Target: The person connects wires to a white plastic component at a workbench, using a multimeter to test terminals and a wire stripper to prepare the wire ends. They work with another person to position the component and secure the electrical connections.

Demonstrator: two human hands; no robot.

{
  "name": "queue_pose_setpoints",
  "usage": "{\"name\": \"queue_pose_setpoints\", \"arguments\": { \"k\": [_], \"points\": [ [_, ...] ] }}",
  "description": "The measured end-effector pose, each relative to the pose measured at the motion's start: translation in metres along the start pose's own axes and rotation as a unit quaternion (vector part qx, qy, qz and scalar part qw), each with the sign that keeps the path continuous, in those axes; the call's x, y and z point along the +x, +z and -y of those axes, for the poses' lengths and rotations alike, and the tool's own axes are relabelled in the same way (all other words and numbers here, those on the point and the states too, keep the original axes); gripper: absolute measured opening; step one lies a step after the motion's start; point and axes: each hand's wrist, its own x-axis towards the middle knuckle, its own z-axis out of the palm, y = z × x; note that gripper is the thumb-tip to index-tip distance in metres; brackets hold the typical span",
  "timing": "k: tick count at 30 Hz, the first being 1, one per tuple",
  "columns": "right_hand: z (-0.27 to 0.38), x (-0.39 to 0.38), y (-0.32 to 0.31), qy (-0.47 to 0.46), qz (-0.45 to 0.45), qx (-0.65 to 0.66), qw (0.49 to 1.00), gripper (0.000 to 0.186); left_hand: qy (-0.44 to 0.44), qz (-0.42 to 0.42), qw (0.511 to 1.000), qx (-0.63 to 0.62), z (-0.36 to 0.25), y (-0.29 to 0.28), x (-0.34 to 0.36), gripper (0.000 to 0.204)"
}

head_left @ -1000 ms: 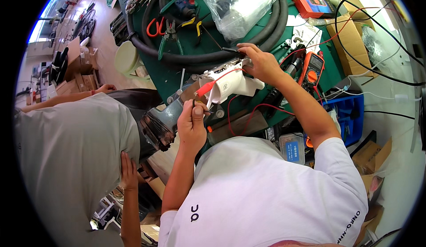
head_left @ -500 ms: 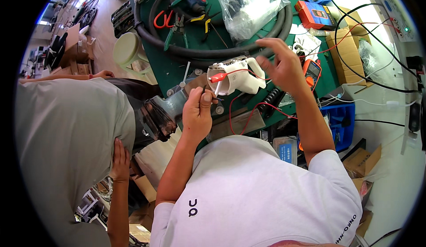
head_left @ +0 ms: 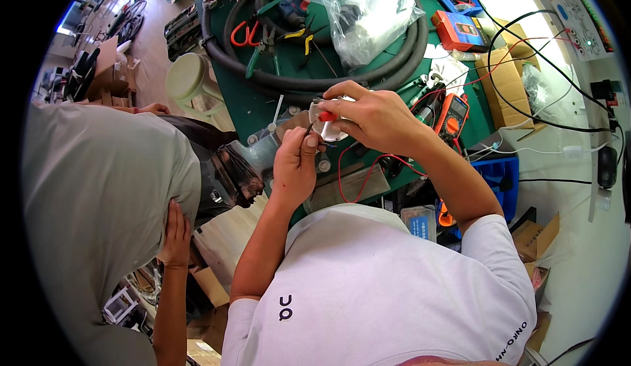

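My left hand [head_left: 296, 165] is closed, thumb against fingers, on thin dark wires [head_left: 324, 144] whose ends stick out past the thumb. My right hand [head_left: 381, 115] reaches in from the right, its thumb and fingers pinching a red alligator clip [head_left: 327, 115]. A white plastic housing [head_left: 332, 133] lies behind and beneath that hand, which hides most of it. Beside both hands, a red lead [head_left: 341, 175] loops over the bench edge. To the left of my left hand is a grey metal vise [head_left: 253, 162].
A thick black cable [head_left: 309, 80] coils across the green bench around pliers [head_left: 265, 50] and a clear plastic bag [head_left: 374, 31]. An orange multimeter [head_left: 452, 115] lies to the right, near a cardboard box [head_left: 505, 93]. Another person in a grey shirt [head_left: 112, 208] stands close on the left.
My right hand has moved left and down from above the white housing and now grips the red clip. The housing is now mostly covered. My left hand has barely moved.
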Motion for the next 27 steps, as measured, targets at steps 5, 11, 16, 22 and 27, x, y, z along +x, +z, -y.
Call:
{"name": "queue_pose_setpoints", "arguments": {
  "k": [5,11,16,22,27],
  "points": [
    [0.0,0.001,0.0,-0.017,-0.021,0.02,0.999,0.019,-0.002,0.007,1.0,0.017,-0.004,-0.001,0.0,0.026],
    [0.0,0.001,-0.001,-0.044,-0.034,-0.025,0.998,0.016,0.003,0.006,1.0,0.008,0.0,0.0,0.0,0.027],
    [0.005,-0.001,-0.003,-0.044,-0.036,-0.062,0.996,0.014,0.007,0.007,1.0,0.01,0.002,-0.001,0.0,0.027],
    [0.005,-0.004,-0.004,-0.021,-0.029,-0.08,0.996,0.018,0.006,-0.003,1.0,-0.001,0.001,0.0,-0.001,0.025],
    [0.008,-0.018,-0.009,-0.023,-0.024,-0.105,0.994,0.016,0.001,-0.025,1.0,0.009,-0.002,0.0,0.0,0.026]
  ]
}}
